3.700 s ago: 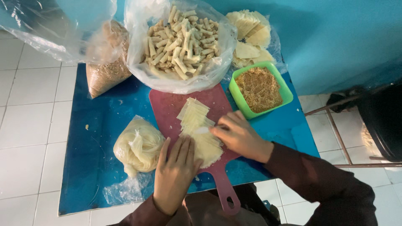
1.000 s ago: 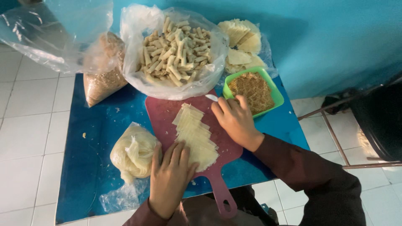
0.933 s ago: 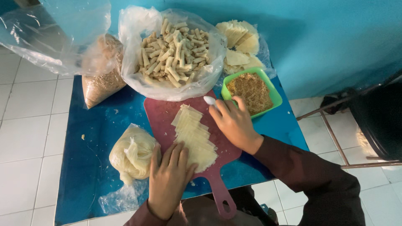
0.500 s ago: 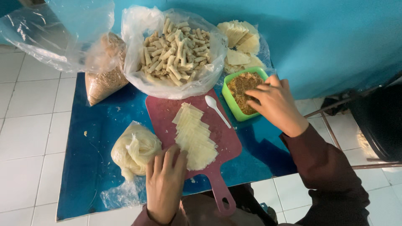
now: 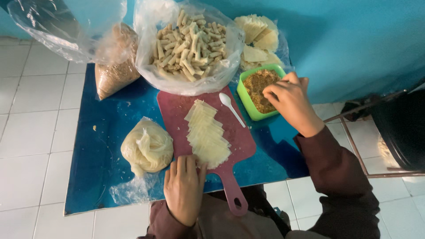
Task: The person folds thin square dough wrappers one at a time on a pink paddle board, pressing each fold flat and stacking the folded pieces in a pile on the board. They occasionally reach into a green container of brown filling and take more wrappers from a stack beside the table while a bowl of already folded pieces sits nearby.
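Far left, upper frame: clear plastic bag (image 5: 66, 26) and a bag of brown crumbs (image 5: 116, 71), both untouched since a second ago.
Lower left: tied bag of pale dough (image 5: 147, 147) sits on the blue mat (image 5: 102, 132), same spot as before.
Left hand (image 5: 183, 188), bottom centre: flat, fingers spread, palm down on the near edge of the pink cutting board (image 5: 177, 106), fingertips touching the fanned stack of pale wrappers (image 5: 207, 138). Holds nothing, hasn't moved.
Top centre: open bag of rolled sticks (image 5: 190, 44), unchanged.
Change: white spoon (image 5: 231, 107) now lies loose on the board, just right of the wrappers; a second ago it was at the right hand's fingertips.
Right hand (image 5: 290, 102) has shifted from the board to the green tub (image 5: 248, 99) of brown filling, centre right. Fingers curled, tips bunched over the filling; can't tell if it has any pinched.
So filling is being taken by hand, and the spoon is parked.
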`<state>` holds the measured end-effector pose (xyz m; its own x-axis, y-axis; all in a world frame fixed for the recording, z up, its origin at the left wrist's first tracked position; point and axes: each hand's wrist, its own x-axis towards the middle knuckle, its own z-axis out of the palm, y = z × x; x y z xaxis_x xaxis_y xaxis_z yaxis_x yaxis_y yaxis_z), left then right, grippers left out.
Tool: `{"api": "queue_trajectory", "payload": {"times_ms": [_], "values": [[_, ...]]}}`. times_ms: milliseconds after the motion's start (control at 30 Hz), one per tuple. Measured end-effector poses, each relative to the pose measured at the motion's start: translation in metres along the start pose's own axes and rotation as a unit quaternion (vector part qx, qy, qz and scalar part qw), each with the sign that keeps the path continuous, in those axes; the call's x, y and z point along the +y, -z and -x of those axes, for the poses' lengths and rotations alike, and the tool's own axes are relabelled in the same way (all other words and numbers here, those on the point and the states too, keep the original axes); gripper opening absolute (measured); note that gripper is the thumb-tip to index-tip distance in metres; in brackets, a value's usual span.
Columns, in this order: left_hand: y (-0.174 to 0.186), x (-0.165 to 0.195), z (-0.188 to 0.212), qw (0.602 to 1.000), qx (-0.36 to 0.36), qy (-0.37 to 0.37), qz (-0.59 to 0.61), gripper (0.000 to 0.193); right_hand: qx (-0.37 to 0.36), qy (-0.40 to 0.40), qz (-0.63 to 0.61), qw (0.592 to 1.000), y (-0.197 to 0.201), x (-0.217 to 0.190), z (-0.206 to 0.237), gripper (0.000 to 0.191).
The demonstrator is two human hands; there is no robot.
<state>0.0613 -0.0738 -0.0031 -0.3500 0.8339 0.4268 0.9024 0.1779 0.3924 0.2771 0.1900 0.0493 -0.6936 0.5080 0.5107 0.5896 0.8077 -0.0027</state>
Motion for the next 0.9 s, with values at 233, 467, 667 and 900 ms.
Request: {"api": "queue_trajectory", "payload": {"times_ms": [233,467,667,900], "values": [[-0.001,0.005,-0.002,1.0,0.013,0.02,0.005,0.026,-0.039,0.04,-0.156,0.986,0.015,-0.048,-0.004,0.008],[-0.003,0.001,-0.004,0.999,0.002,0.008,0.031,0.023,-0.077,0.192,-0.217,0.954,-0.014,-0.131,0.022,0.018],[-0.004,0.0,-0.004,0.997,0.005,0.013,0.081,0.021,-0.067,0.213,-0.213,0.951,-0.02,-0.135,0.031,0.023],[-0.001,0.001,-0.003,0.995,-0.011,0.029,0.093,0.017,-0.073,0.185,-0.235,0.951,-0.021,-0.13,0.035,0.03]]}}
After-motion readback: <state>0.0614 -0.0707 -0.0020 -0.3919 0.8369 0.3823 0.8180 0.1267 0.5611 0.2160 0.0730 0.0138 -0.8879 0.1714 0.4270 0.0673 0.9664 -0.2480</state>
